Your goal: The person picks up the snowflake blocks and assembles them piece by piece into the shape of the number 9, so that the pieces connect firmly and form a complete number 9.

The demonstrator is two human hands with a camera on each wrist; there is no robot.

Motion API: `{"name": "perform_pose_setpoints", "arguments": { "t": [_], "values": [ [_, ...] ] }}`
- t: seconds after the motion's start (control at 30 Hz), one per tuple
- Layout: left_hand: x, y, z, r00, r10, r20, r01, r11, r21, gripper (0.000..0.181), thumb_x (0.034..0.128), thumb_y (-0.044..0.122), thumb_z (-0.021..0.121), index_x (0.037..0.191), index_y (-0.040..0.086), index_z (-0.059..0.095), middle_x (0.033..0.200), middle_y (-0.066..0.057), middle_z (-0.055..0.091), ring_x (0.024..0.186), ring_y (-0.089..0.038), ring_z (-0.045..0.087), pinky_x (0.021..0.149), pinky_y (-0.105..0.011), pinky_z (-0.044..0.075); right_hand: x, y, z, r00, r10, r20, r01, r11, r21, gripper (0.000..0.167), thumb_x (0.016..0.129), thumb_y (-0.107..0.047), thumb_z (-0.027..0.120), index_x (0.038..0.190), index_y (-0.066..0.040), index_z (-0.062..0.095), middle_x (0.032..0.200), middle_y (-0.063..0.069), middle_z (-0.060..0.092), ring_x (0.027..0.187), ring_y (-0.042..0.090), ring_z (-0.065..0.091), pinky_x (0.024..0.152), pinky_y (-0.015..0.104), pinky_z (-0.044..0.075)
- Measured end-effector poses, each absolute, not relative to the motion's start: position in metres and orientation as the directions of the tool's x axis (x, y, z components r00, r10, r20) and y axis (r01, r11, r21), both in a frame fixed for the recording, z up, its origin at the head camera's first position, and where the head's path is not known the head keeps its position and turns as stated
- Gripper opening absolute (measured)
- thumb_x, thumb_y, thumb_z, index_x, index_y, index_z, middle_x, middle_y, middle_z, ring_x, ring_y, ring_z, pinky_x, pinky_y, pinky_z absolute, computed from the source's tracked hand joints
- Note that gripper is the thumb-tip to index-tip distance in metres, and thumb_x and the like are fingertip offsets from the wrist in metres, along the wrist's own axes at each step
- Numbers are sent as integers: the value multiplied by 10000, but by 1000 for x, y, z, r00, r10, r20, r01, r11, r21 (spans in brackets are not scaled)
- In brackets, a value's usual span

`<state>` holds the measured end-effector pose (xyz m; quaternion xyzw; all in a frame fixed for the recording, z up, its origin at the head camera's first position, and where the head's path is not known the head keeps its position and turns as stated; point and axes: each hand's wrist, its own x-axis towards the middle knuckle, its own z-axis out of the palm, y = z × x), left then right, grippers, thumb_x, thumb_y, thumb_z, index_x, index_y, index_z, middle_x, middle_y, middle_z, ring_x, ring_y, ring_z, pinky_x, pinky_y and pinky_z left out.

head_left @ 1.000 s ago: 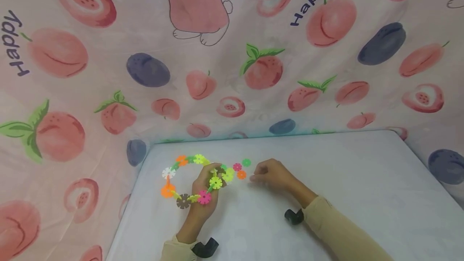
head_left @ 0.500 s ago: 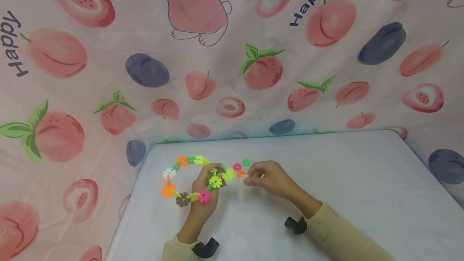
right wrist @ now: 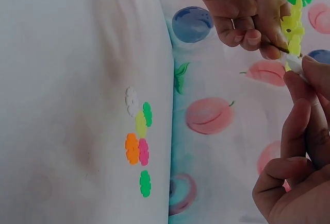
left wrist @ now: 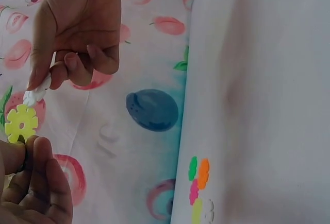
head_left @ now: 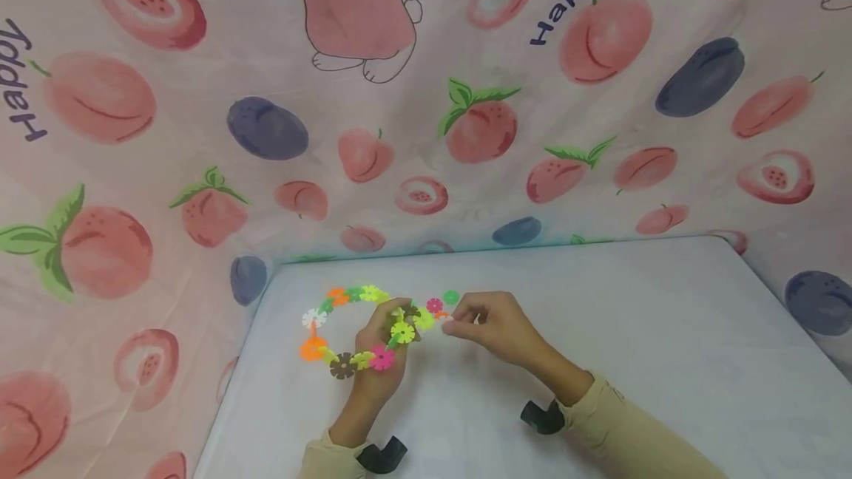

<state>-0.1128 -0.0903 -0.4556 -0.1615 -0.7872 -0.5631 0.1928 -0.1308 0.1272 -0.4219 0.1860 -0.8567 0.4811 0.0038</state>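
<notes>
A looped chain of colourful plastic snowflake discs (head_left: 402, 333) hangs about my left hand (head_left: 374, 338), raised over the white table. My left fingers pinch the chain near a dark brown disc, beside a yellow disc (left wrist: 21, 123) in the left wrist view. Between the thumb and forefinger of my right hand (head_left: 499, 331) is a white snowflake disc (left wrist: 35, 96). In both wrist views the white disc meets the edge of the yellow one; whether their slots interlock cannot be told. Part of the chain is hidden behind my left fingers.
Loose snowflake discs lie on the white table (head_left: 632, 331) beyond the hands: pink (head_left: 434, 305), green (head_left: 451, 298), orange (right wrist: 132, 149), white (right wrist: 131, 101) and yellow among them. A fruit-print cloth (head_left: 413, 124) rises behind the table's far edge.
My right hand has moved left, bringing the white disc up to the chain's end. My left hand and the chain have shifted slightly right.
</notes>
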Motion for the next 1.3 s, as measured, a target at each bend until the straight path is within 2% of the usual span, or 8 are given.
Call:
{"name": "perform_pose_setpoints", "arguments": {
  "t": [0.23, 0.4, 0.6, 0.77, 0.87, 1.03, 1.13, 1.3],
  "values": [
    [-110, -86, -455, -883, 13, 470, 450, 311, 837, 406, 919, -90, 639, 1255, 139, 641, 1006, 8, 735, 746, -93, 697, 718, -229, 594, -126, 123, -420, -926, -283, 248, -358, 457, -814, 157, 846, -278, 847, 769, -329, 720, 684, -189, 657, 698, 112, 567, 657, 271, 484],
    [-107, -82, -454, -875, 3, 485, 469, 261, 844, 352, 954, -42, 637, 1259, 134, 627, 984, -16, 726, 764, -124, 702, 752, -213, 592, -123, 121, -420, -912, -274, 306, -403, 449, -798, 167, 852, -296, 840, 759, -317, 703, 656, -189, 622, 656, 88, 505, 589, 241, 430],
    [-106, -79, -454, -867, -6, 498, 490, 170, 855, 337, 952, -61, 633, 1263, 66, 613, 1010, -108, 718, 779, -174, 704, 775, -185, 584, -122, 120, -419, -896, -268, 354, -441, 440, -783, 168, 858, -296, 835, 760, -293, 697, 632, -175, 576, 629, 70, 456, 552, 227, 408],
    [-104, -77, -454, -878, -19, 479, 475, 106, 874, 335, 946, -83, 625, 1260, 31, 612, 998, -159, 706, 773, -197, 701, 773, -204, 594, -121, 118, -421, -883, -264, 389, -469, 431, -771, 166, 857, -257, 837, 766, -271, 698, 628, -170, 565, 629, 69, 475, 563, 230, 445],
    [-103, -76, -454, -873, -34, 486, 482, 92, 871, 335, 941, -105, 607, 1254, 12, 617, 986, -171, 704, 769, -162, 695, 759, -207, 597, -120, 116, -422, -876, -255, 409, -481, 418, -770, 160, 862, -239, 833, 775, -259, 700, 638, -170, 592, 639, 70, 512, 581, 241, 487],
    [-103, -76, -452, -865, -42, 500, 501, -121, 857, 354, 905, -179, 552, 1250, -115, 598, 989, -214, 663, 816, -119, 660, 746, -213, 597, -119, 113, -425, -873, -234, 428, -487, 402, -775, 153, 876, -223, 818, 786, -247, 697, 656, -159, 610, 642, 66, 521, 565, 255, 483],
    [-103, -77, -452, -860, -31, 509, 505, -180, 844, 393, 881, -203, 528, 1262, -131, 592, 984, -242, 640, 833, -126, 648, 742, -207, 588, -119, 112, -426, -876, -223, 428, -482, 399, -780, 154, 881, -215, 813, 789, -248, 694, 651, -153, 599, 631, 65, 511, 540, 240, 458],
    [-101, -79, -453, -821, -6, 570, 569, -82, 818, 445, 866, -214, 541, 1292, -98, 593, 988, -307, 627, 824, -187, 642, 747, -184, 570, -120, 110, -426, -866, -222, 448, -500, 400, -768, 163, 889, -200, 804, 788, -240, 682, 640, -150, 589, 616, 60, 498, 518, 225, 435]
  ]
}}
